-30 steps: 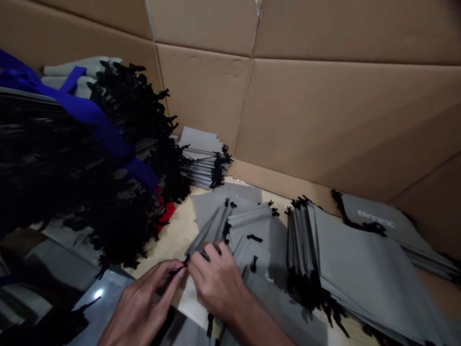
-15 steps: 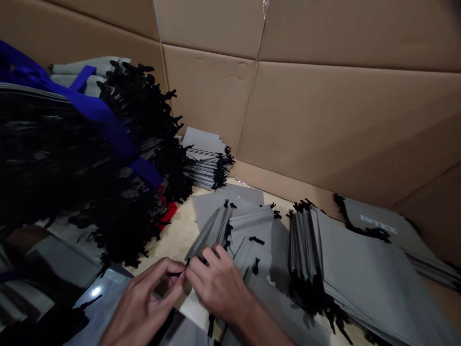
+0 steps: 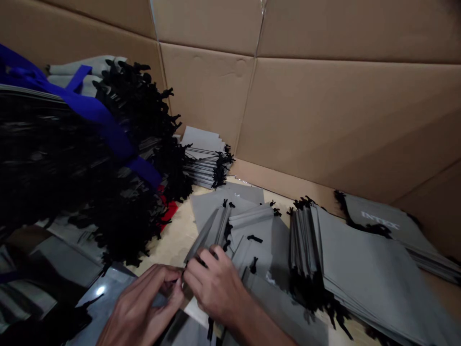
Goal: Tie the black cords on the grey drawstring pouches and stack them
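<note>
Low in the middle of the head view, my left hand (image 3: 146,300) and my right hand (image 3: 216,283) meet fingertip to fingertip. Thumb and finger of the left pinch a thin black cord, of which only a dark bit shows. Curled over the same spot, the right hand's fingers close on the cord too, and they hide most of it. Grey drawstring bags (image 3: 209,230) with black knotted cords lean just beyond the right hand. More grey bags (image 3: 252,218) lie fanned to the right, one loose black cord end (image 3: 255,238) on top.
A large heap of black-corded bags (image 3: 137,125) tied with a blue strap (image 3: 99,113) fills the left. A small bag stack (image 3: 203,166) stands at the back. On the right lie a bigger stack (image 3: 360,259) and a bag printed INTEX (image 3: 382,211). Cardboard walls (image 3: 324,110) close the back.
My left hand's fingers have drawn closer together, and the bit of black cord between them shows less. The right hand has barely moved. The stacks stay where they were.
</note>
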`<state>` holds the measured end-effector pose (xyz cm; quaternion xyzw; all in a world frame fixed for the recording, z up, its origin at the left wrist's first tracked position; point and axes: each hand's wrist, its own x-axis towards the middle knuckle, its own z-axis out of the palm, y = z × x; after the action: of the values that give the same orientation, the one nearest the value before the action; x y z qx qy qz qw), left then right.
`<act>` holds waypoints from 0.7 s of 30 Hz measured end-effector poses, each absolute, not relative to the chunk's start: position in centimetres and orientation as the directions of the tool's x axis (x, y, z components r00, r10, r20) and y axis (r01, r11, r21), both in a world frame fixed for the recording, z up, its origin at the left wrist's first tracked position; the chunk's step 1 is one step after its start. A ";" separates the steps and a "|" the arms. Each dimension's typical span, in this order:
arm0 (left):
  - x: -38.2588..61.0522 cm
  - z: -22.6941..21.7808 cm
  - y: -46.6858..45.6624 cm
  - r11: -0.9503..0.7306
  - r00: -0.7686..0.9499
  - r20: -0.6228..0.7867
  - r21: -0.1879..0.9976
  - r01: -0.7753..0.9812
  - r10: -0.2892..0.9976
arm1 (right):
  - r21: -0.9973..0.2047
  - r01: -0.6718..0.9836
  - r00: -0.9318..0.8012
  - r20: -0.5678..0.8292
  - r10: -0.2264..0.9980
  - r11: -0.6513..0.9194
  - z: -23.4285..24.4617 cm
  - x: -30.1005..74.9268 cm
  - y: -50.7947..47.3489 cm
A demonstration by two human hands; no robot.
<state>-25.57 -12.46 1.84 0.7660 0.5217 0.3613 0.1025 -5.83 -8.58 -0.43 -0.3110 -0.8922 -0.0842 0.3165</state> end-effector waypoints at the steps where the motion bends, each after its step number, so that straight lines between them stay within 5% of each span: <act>1: -25.6 1.9 -12.5 -0.454 0.214 0.451 0.532 0.714 0.866 | -0.047 0.605 -0.601 0.628 0.495 0.795 -0.5 -5.9 -8.6; 14: -27.3 0.9 -11.7 -0.306 0.115 0.314 0.669 0.678 0.942 | -0.041 0.643 -0.577 0.631 0.518 0.765 -0.8 -5.7 -8.5; 21: -27.8 1.2 -12.2 -0.363 0.246 0.266 0.654 0.664 0.932 | -0.028 0.648 -0.576 0.636 0.514 0.761 -0.9 -5.7 -8.6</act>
<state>-27.80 -12.21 1.18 0.7611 0.5243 0.3192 0.2095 -5.66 -8.59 -0.88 -0.3295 -0.8815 -0.1044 0.3217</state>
